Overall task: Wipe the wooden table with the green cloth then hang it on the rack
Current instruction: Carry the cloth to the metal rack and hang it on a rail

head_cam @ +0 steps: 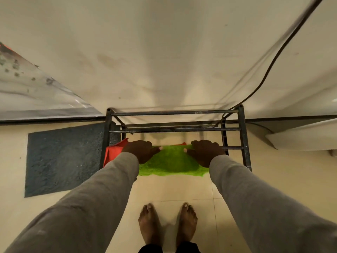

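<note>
The green cloth (172,162) hangs spread over the near bar of a dark metal rack (244,139) that stands against the wall. My left hand (141,150) grips its left top edge and my right hand (205,152) grips its right top edge, thumbs pointing toward each other. The cloth's lower edge dangles in front of the bar. The wooden table is out of view.
An orange cloth (113,152) hangs on the rack, to the left of and behind the green one. A dark grey mat (62,159) lies on the tiled floor at left. A black cable (273,61) runs down the wall to the rack. My bare feet (167,223) stand below.
</note>
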